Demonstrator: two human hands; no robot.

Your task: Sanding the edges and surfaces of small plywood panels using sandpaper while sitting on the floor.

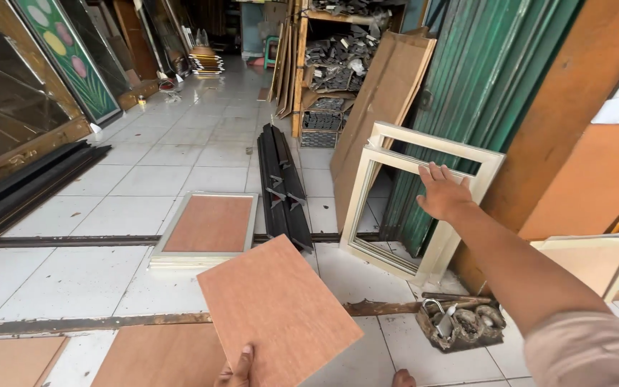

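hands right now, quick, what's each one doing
Left hand: closed on the brown board, gripping its near edge.
Right hand: open, holding nothing, fingers at the top of the pale frame.

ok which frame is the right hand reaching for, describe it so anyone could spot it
Look at the green corrugated shutter on the right. Two empty pale frames lean against it; the right hand touches the top rail of the front frame. Unlike the frame lying flat on the floor, it stands upright and has no brown backing board.

White tiled floor (145, 179) carries a framed brown panel (208, 226), black strips (284, 190) beside it, brown boards (159, 355) near edge.
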